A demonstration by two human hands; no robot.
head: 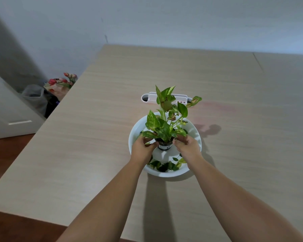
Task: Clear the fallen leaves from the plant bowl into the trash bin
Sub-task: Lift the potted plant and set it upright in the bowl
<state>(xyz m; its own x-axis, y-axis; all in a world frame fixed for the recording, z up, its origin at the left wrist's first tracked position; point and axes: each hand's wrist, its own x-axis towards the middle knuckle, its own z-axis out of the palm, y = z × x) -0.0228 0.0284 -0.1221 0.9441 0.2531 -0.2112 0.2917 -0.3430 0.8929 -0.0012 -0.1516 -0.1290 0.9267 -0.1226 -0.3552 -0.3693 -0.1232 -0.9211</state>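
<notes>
A white plant bowl (194,133) stands in the middle of the wooden table. In it sits a small dark pot (164,146) with a green and yellow leafy plant (166,117). My left hand (142,148) grips the pot's left side and my right hand (186,145) grips its right side. Several fallen green leaves (166,165) lie on the bowl's floor near its front rim, between my wrists. A grey trash bin (34,97) with a liner stands on the floor, left of the table.
A white desk organiser (147,98) stands just behind the plant. A bunch of red and pink tulips (62,82) rests beside the bin at the table's left edge. The light wooden table (94,137) spreads around the bowl.
</notes>
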